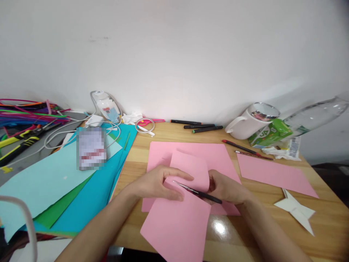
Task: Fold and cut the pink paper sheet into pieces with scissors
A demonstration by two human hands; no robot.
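My left hand [158,183] pinches a pink paper sheet [180,218] at its bent-up fold, thumb and fingers closed on it. My right hand [226,189] holds the other side of the same sheet, and a dark pen or thin tool [201,194] lies across its fingers, pointing left over the paper. Under the folded sheet lies a second pink sheet [218,154] flat on the wooden table [327,218].
Blue and green paper sheets [54,189] lie at left with cables and pipe cleaners [24,112]. A third pink sheet [275,174], a white folded paper shape [297,211], a white mug [252,122], markers [203,127], a green carton and a plastic bottle [313,116] are at right.
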